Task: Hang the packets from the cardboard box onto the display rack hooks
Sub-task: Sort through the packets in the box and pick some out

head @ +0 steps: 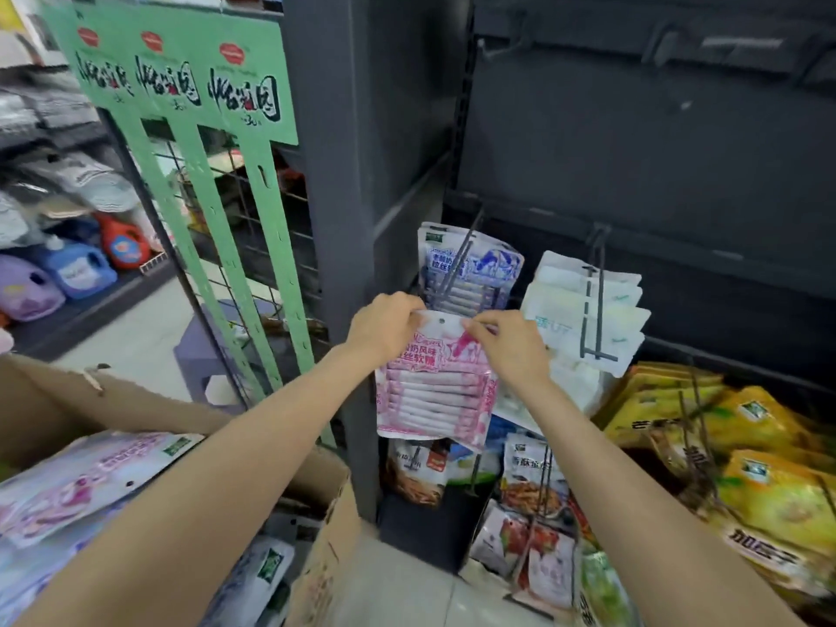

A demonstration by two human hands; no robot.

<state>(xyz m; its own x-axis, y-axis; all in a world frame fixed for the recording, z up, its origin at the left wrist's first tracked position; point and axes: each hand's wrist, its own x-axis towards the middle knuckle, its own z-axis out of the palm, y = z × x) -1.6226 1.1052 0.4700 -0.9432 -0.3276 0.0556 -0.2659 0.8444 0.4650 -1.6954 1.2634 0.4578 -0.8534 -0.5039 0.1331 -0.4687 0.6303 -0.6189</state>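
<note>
While both hands pinch its top corners, the pink-and-white packet [436,382] hangs upright just below the rack hook [454,264] that carries blue packets [470,271]. The left hand [384,325] and the right hand [509,341] hide its upper edges. The cardboard box [325,536] is cut off at lower left; print is blurred.

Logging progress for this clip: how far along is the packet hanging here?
Partly done. Blue-and-white packets already hang on the left hook, though whether they came from this box is unclear. In hand: the left hand and right hand pinch a pink packet by its top corners just below that hook, hole not yet threaded. Left: more packets lie in the cardboard box.
</note>
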